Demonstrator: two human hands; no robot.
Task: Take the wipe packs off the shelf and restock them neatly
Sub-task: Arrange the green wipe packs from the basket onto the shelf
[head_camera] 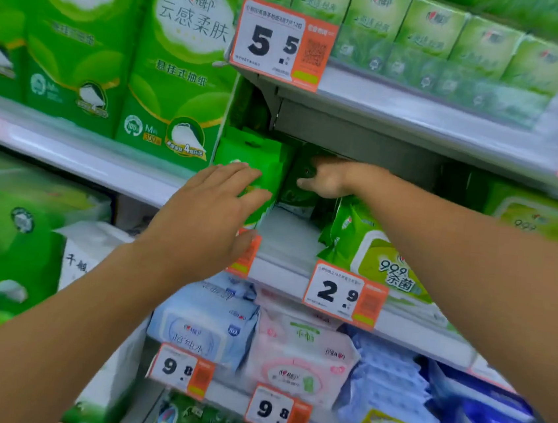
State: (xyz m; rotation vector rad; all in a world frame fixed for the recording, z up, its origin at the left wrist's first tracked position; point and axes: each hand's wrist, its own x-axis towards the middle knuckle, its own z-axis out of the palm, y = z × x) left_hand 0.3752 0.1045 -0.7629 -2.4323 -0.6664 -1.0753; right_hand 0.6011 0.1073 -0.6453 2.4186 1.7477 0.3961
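Early going, I'd say. The left hand [216, 217] lies spread and flat against upright bright-green wipe packs [255, 164] at the grey metal shelf's [287, 246] left end; the right hand [325, 180] reaches deep toward a dark-green pack [298, 196], grip unclear. Most packs remain shelved.

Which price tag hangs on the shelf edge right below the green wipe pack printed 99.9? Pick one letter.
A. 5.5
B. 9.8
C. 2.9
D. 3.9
C: the orange-and-white price tag reading 2.9 is clipped to the shelf edge directly under the green wipe pack; the 5.5 tag sits one shelf up, and the 9.8 tags are on the shelf below.
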